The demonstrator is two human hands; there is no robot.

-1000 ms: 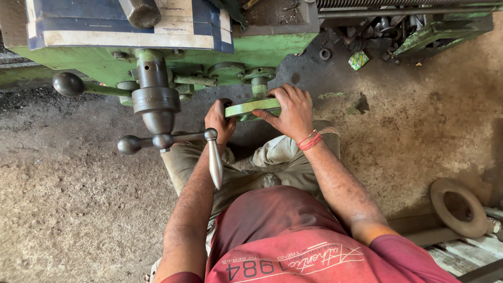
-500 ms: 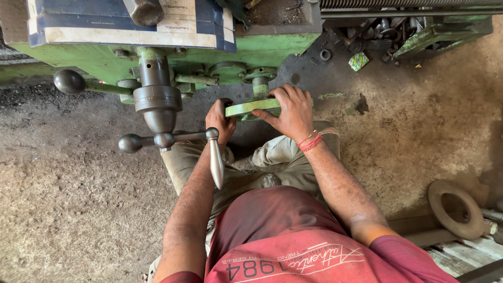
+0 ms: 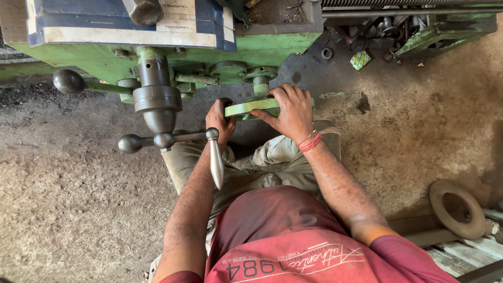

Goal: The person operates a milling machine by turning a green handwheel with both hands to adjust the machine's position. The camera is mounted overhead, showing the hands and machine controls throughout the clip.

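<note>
Both hands on green handwheel (image 3: 251,107) | L hand (image 3: 220,119) fingers clenched on rim, R hand (image 3: 291,110) fingers gripping top | prob. cast metal: heavy, stiff, maybe oily → hold rim.

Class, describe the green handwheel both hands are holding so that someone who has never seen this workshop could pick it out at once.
Start at the big green machine along the top. Below its front edge, right of the grey hub with ball-ended levers, sits the handwheel, seen edge-on as a flat pale-green bar. Only it is gripped by the left hand and right hand; the levers are bare grey metal.
</note>
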